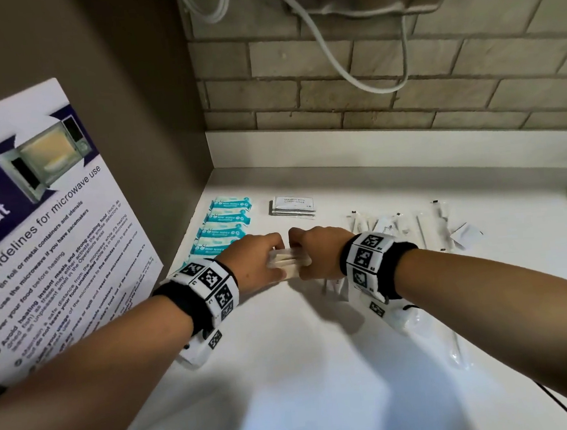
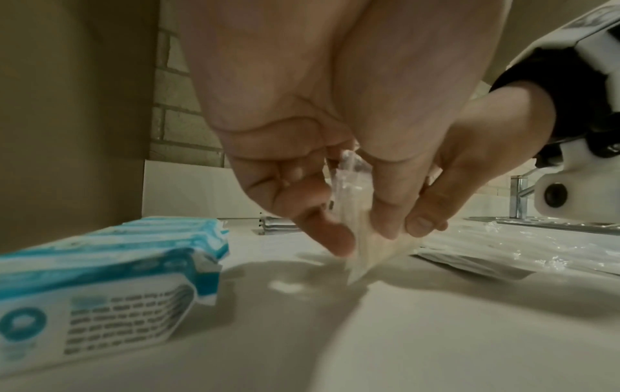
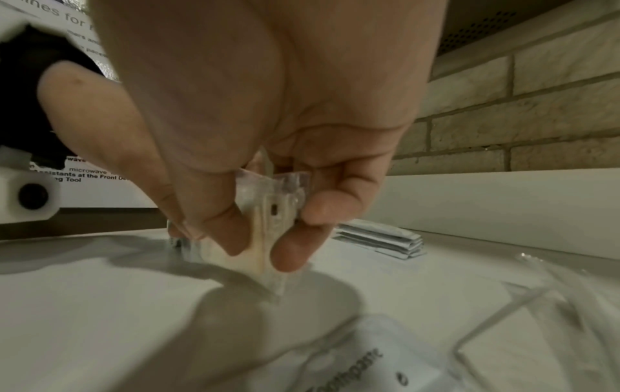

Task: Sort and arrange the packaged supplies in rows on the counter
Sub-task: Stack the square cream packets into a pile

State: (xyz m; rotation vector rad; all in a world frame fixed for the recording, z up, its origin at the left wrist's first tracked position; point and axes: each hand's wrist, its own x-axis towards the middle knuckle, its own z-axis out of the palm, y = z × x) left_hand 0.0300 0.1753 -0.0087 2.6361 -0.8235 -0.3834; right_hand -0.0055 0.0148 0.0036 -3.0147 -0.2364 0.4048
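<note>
At frame centre, both hands hold one clear packet just above the counter (image 1: 287, 351).
Left hand (image 1: 255, 265) and right hand (image 1: 316, 256) each pinch an end of the packet (image 1: 288, 260); blue packs (image 1: 225, 226) line up at its left, sachets (image 1: 291, 206) above.

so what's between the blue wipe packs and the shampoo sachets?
Bare counter: the head view shows only white surface between the wipe packs and the shampoo sachets.

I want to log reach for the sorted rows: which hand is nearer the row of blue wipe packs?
Left. The left hand sits right beside the blue wipe packs; the right hand is farther right, across the clear packet both hands hold.
</note>
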